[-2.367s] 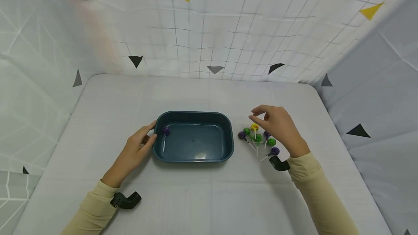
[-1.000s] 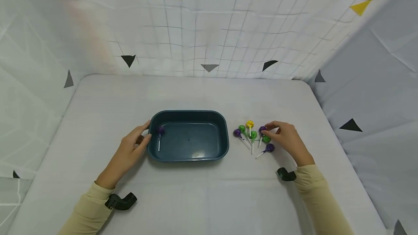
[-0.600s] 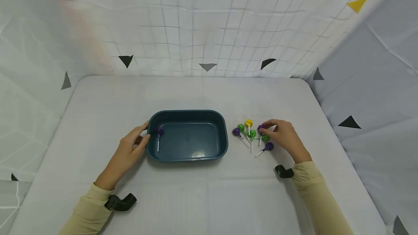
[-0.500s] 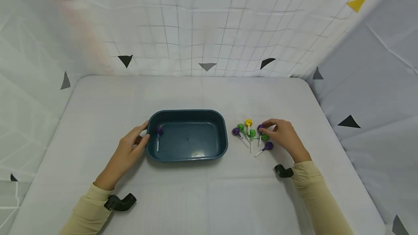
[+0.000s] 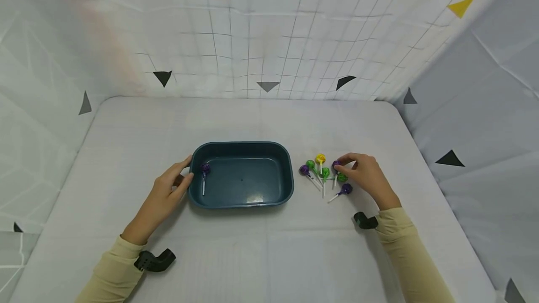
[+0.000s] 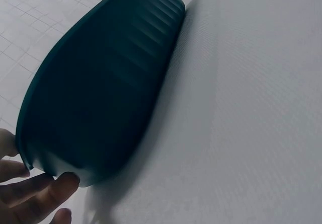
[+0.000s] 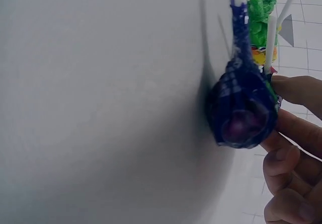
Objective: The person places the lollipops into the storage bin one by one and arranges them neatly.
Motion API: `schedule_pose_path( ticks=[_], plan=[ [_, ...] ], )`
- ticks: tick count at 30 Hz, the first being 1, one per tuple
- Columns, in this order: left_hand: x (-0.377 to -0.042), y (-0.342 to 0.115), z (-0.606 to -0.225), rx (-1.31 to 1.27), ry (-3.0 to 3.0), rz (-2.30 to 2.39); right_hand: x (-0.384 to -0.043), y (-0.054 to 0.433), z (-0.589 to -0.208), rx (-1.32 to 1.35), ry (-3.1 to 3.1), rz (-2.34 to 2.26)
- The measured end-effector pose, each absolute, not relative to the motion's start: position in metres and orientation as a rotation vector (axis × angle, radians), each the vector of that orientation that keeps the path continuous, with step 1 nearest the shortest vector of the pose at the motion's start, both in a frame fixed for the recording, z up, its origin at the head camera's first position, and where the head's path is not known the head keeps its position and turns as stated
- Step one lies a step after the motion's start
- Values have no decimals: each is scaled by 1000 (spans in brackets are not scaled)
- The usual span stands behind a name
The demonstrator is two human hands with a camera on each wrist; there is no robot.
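Observation:
My left hand [image 5: 162,198] rests at the left end of a dark teal tray [image 5: 269,186], its relaxed fingers against the outer wall and rim. Inside the tray, at its left, lies a purple lollipop [image 5: 205,168]. To the right of the tray, my right hand [image 5: 368,176] pinches the head of another purple lollipop [image 5: 336,164] between thumb and fingers, its white stick pointing down toward the front. A green lollipop [image 5: 342,177] sits just under that hand. Closest to the right wrist camera is a purple lollipop [image 7: 241,108], which partly hides the pinched one.
Left of the right hand are a yellow lollipop [image 5: 320,158], two green lollipops [image 5: 325,172] and a purple lollipop [image 5: 304,169], their sticks crossing. A white cloth covers the table [image 5: 269,120]. Pale hanging sheets enclose the back and sides.
My right hand came down from above the lollipops and took hold of a purple one's head. It has stayed there over the last second. The left hand keeps its place at the tray.

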State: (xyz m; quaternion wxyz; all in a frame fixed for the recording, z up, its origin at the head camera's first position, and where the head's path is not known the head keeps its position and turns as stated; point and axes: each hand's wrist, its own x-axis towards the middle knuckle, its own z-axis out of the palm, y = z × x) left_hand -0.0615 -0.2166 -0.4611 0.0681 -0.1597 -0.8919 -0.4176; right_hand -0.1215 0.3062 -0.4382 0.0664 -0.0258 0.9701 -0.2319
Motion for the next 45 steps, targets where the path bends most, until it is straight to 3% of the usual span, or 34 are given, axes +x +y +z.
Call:
schedule_pose_path(
  ticks=[45],
  plan=[
    [-62, -216, -458, -458, -2712, -1266, -143, 259, -382, -391, 2991, -657]
  ],
)
